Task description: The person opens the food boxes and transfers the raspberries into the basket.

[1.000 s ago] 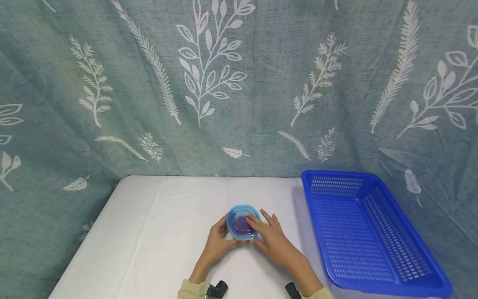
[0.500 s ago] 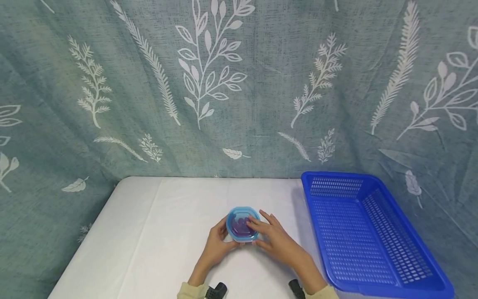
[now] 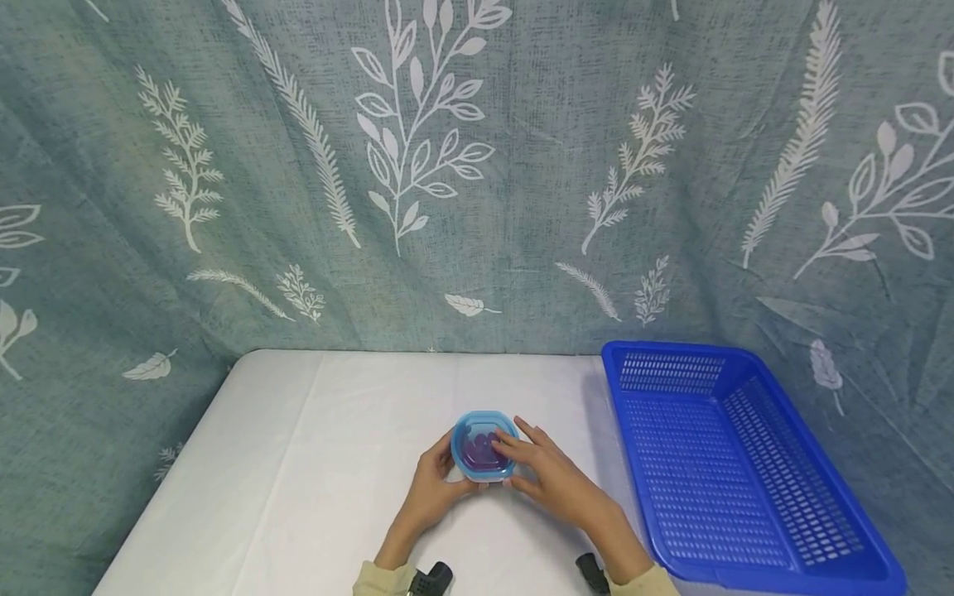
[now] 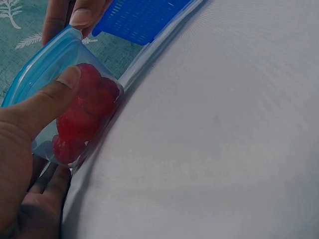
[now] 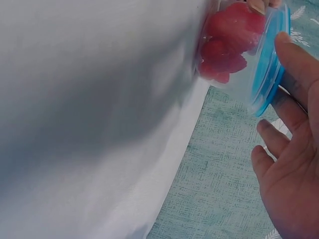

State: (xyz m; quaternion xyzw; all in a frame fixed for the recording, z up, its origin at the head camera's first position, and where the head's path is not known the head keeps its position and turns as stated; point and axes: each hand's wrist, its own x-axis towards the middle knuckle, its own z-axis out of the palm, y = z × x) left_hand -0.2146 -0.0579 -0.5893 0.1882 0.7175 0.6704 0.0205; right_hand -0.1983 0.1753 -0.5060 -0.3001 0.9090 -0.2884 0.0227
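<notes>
A leaf-printed curtain (image 3: 477, 165) fills the upper two thirds of the head view, and a white table (image 3: 320, 463) takes the lower part. At lower right a blue basket (image 3: 745, 472) sits on the table, near the hands but apart from them.

Low in the centre of the frame stands a small clear container (image 3: 483, 447) with a blue lid (image 4: 37, 67) and red pieces (image 4: 82, 117) inside. The left hand (image 3: 432, 488) grips its near-left side, thumb curled against the wall. The right hand (image 3: 547, 480) lies with fairly straight fingers on the lid's right edge, pressing it.

By my reading, the step in hand is seating the lid. A next move would call for firm, even pressure around the rim while the left hand steadies the tub. Nothing lies between tub and basket.
</notes>
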